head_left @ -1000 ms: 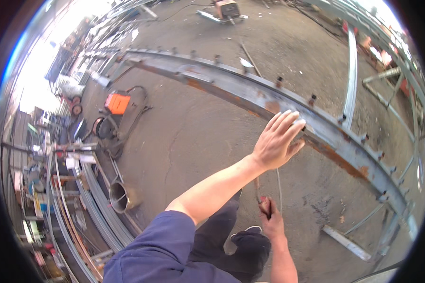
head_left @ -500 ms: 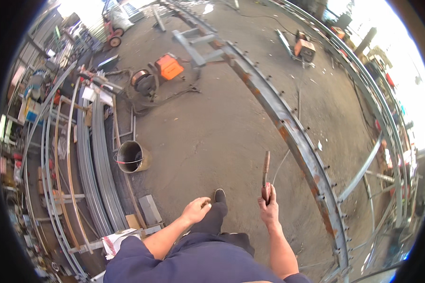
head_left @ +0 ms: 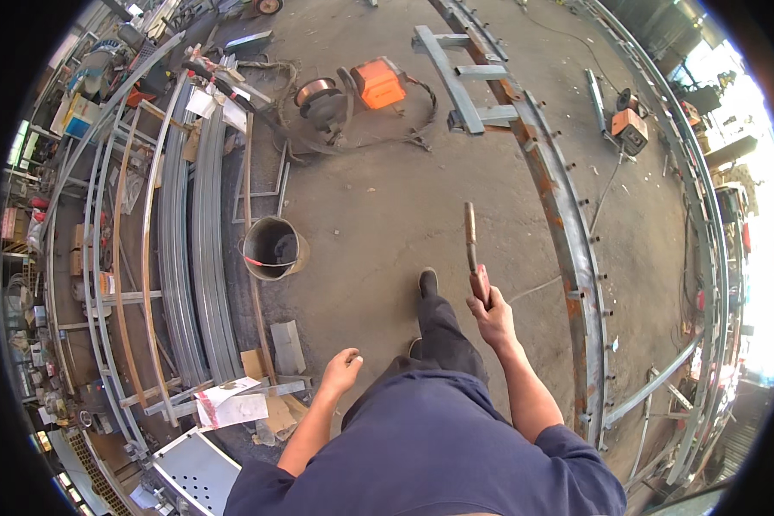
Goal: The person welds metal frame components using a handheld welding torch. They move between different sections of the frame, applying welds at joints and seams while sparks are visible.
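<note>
My right hand point(head_left: 495, 322) is wrapped round the red handle of a welding torch point(head_left: 470, 232), whose bent metal neck points away from me. A thin cable point(head_left: 535, 289) shows on the floor beyond that hand, toward the beam. To the left of my body, my left hand point(head_left: 342, 371) hangs with its fingers curled in; whether something small is between them is hidden. Right of the torch runs a long curved steel beam point(head_left: 574, 228) with rust patches and short pegs along its side. A ladder-like steel frame point(head_left: 450, 79) joins its far part.
On the left stand a metal bucket point(head_left: 298, 258), stacked curved steel profiles point(head_left: 206, 258) and papers point(head_left: 236, 410). Farther off are an orange machine point(head_left: 378, 83), a wire spool point(head_left: 315, 95) and loose cables. Another orange machine point(head_left: 629, 131) sits beyond the beam. Curved rails point(head_left: 712, 215) line the right.
My view has shifted and turned, so the bucket and beam sit elsewhere in the picture. The torch stays in my right hand. My left hand has come lower, nearer my body.
</note>
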Tool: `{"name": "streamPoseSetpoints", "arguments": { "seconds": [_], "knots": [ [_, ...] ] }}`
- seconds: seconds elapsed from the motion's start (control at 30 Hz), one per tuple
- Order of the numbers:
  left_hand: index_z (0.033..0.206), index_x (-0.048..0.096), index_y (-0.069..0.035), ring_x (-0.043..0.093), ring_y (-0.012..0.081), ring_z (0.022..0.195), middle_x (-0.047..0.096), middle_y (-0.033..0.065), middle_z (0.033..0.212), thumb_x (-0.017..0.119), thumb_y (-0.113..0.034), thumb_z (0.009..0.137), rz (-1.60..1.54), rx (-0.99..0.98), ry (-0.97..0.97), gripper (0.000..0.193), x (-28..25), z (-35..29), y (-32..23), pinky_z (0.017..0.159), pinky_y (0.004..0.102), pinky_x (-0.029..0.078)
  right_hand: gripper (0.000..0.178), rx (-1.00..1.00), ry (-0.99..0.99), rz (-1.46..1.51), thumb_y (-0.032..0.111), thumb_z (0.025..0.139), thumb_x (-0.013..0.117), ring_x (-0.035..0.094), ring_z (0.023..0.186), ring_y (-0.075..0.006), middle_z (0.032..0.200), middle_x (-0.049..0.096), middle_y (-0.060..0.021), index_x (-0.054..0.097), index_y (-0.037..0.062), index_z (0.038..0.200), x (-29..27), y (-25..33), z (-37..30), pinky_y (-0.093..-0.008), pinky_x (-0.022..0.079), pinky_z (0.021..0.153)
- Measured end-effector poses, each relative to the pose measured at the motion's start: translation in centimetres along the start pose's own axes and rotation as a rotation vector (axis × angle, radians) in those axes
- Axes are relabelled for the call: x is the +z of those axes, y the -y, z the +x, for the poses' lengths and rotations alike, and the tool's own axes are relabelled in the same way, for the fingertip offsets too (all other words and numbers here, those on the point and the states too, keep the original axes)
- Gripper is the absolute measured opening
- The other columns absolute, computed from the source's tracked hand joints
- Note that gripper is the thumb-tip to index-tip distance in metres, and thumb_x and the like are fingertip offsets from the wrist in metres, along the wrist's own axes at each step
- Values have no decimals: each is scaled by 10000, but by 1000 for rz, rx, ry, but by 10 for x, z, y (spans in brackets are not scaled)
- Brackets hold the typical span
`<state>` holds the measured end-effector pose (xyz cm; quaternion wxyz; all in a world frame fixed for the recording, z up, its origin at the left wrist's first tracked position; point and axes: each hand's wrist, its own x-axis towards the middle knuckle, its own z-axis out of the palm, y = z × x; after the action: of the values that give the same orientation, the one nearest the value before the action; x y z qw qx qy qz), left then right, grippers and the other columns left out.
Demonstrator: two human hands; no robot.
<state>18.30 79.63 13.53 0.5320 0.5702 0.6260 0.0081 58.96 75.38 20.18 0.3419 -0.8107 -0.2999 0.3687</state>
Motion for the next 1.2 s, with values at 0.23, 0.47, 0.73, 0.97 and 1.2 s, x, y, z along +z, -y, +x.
{"name": "streamPoseSetpoints", "arguments": {
  "seconds": [0.23, 0.47, 0.73, 0.97, 1.2],
  "knots": [
    [1394, 697, 21, 759, 233, 1031, 782, 155, 1189, 685, -280, 1066, -310, -483, -75, 445, -39, 54, 107, 887, 387, 594, 463, -68, 158, -4, 411, 988, 778, 710, 870, -345, 922, 712, -233, 633, -4, 1133, 50, 124, 136, -450, 553, 831],
    [1406, 676, 71, 734, 254, 1124, 767, 176, 1271, 682, -260, 1067, -253, -492, -84, 474, -106, 120, 24, 981, 380, 572, 494, -152, 258, -20, 368, 1009, 774, 751, 998, -349, 1059, 755, -255, 634, -16, 1285, 84, 270, 263, -438, 565, 912],
    [1407, 689, 5, 738, 232, 1103, 766, 129, 1245, 663, -253, 1086, -356, -390, -175, 412, -253, 338, -41, 971, 378, 575, 576, -221, 108, 109, 360, 981, 823, 745, 1048, -268, 1122, 771, -197, 642, 30, 1416, 175, 396, 406, -383, 558, 953],
    [1429, 656, -92, 734, 177, 1010, 749, 42, 1166, 626, -307, 1131, -638, -401, -260, 368, -399, 476, -108, 893, 359, 543, 560, -272, 18, 64, 304, 995, 830, 694, 1058, -178, 1159, 757, -141, 635, 23, 1439, 199, 513, 493, -345, 551, 971],
    [1404, 665, -88, 735, 161, 955, 744, 34, 1130, 627, -281, 1131, -656, -458, -223, 337, -448, 557, -173, 777, 315, 544, 653, -431, 4, -63, 324, 943, 850, 717, 1201, -400, 1275, 740, -237, 611, 25, 1472, 203, 601, 604, -458, 558, 1023]
  ]
}}
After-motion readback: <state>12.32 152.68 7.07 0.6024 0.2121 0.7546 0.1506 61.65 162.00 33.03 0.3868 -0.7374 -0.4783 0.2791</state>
